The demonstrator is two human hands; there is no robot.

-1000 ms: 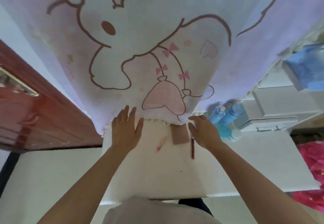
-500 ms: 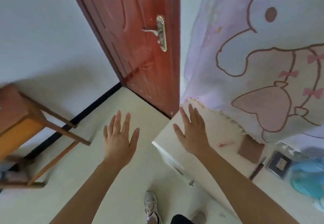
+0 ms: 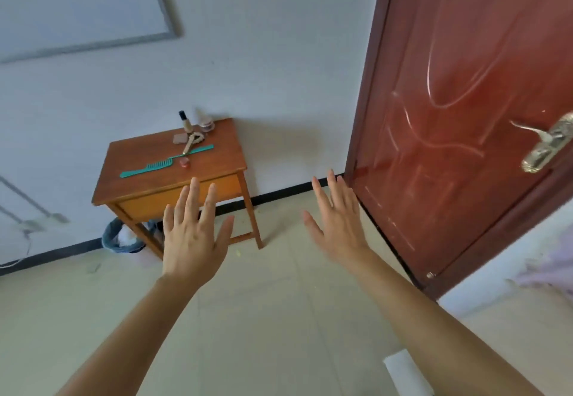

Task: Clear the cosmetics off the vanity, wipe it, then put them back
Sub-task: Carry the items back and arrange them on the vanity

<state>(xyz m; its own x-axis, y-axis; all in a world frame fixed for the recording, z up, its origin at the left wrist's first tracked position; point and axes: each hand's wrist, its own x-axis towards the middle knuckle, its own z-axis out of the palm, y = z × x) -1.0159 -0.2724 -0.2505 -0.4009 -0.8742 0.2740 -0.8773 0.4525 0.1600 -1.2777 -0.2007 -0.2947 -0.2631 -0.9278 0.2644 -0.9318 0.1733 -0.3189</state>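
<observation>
Several cosmetics sat on the small wooden table point(image 3: 133, 160) by the wall. A dark-capped bottle point(image 3: 185, 121) and a jar point(image 3: 206, 124) stood at its far edge, with a brown compact point(image 3: 179, 139) just in front. A teal comb point(image 3: 164, 162) lay slantwise across the middle, a little red pot point(image 3: 184, 163) just beside it. The left hand point(image 3: 193, 237) and right hand point(image 3: 339, 225) hovered short of the table, fingers spread wide, holding nothing. Clearing looked at least partly done. The vanity was barely in view, so wiping could not be judged. A bin point(image 3: 119, 237) stood underneath, and a red door point(image 3: 449, 116) stood to the right.
</observation>
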